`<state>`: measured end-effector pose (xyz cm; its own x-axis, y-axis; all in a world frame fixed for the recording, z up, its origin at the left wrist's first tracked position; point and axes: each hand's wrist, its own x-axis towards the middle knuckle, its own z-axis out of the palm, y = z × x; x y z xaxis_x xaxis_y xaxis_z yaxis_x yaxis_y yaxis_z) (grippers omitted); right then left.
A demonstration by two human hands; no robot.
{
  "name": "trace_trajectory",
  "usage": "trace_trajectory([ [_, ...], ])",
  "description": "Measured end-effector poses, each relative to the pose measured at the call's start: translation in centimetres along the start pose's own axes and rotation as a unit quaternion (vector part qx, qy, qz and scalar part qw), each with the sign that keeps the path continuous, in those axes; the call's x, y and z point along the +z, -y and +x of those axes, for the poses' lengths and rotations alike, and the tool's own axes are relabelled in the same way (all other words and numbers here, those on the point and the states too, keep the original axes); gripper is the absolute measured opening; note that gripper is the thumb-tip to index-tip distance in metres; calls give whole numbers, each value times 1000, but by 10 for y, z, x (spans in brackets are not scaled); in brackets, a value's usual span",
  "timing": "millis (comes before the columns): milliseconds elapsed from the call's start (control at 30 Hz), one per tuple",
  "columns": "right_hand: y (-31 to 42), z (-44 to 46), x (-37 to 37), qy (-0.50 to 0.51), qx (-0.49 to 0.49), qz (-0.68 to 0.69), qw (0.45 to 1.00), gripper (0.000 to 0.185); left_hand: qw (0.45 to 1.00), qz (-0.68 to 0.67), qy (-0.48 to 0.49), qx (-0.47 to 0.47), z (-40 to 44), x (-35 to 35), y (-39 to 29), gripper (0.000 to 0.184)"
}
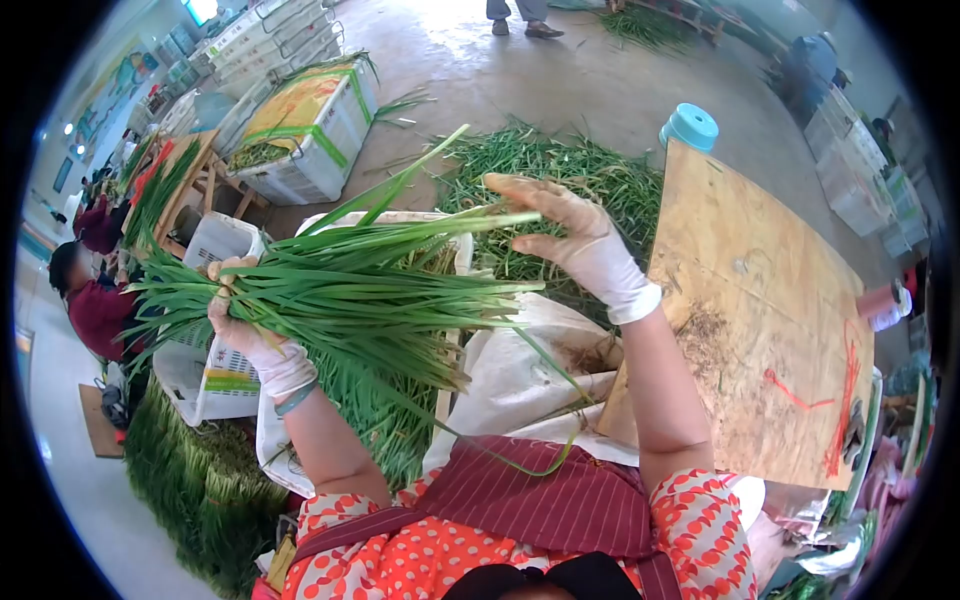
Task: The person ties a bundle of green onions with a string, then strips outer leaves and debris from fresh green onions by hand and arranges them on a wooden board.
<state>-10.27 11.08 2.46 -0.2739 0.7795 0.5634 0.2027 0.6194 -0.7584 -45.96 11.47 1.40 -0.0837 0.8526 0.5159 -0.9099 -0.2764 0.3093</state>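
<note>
A large bunch of long green leafy stalks (370,280) lies across the view in front of me. My left hand (245,330), in a pale glove, is wrapped round the leafy left part of the bunch. The cut ends point right. My right hand (575,235), also gloved and stained at the fingertips, is beside those ends, thumb and fingers apart, holding nothing. Beneath the bunch is a white crate (275,445) with more green stalks (380,420) in it.
To the right is a wooden board (760,280) with red strings (845,400) and debris. Beyond my hands, loose greens (550,160) cover the floor near a blue stool (690,127). Lidless white crates (330,140) stand back left. A co-worker (95,310) is at the left.
</note>
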Motion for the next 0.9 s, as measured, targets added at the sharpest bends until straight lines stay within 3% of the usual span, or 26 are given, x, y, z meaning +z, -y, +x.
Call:
trace_trajectory([
  [100, 2, 8, 11, 32, -44, -104, 993, 53, 1000, 21, -3, -5, -1, 2, 3, 25],
  [167, 3, 8, 16, 24, -60, -103, 993, 45, 1000, 10, 3, -5, -1, 3, 5, 26],
  [233, 2, 9, 18, 41, -52, -149, 987, 38, 1000, -1, 7, -2, -2, 6, 7, 26],
  [300, 5, 5, 25, 4, -5, -107, 994, 32, 999, -39, -20, -6, -3, 11, 10, 28],
  [333, -2, 4, 33, -48, 47, 136, 988, 27, 999, -39, -19, -8, -4, 12, 11, 28],
  [367, -6, 3, 37, -98, 95, 369, 919, 23, 999, -24, -26, -4, -4, 14, 13, 28],
  [400, 12, 5, 30, -104, 132, 258, 951, 21, 999, -9, -32, 1, -4, 16, 16, 29],
  [533, 1, 1, 29, -144, 169, 268, 937, 22, 999, 1, -45, 10, -4, 25, 22, 29],
  [633, 0, -4, 18, -153, 223, 168, 948, 20, 1000, -1, -20, -7, -3, 23, 23, 29],
  [833, -5, -13, 6, -220, 206, 148, 942, 15, 999, 35, -18, 13, -2, 22, 31, 30],
  [900, -19, -20, -7, -217, 200, 98, 950, 14, 999, 11, -42, -29, -4, 26, 33, 31],
])
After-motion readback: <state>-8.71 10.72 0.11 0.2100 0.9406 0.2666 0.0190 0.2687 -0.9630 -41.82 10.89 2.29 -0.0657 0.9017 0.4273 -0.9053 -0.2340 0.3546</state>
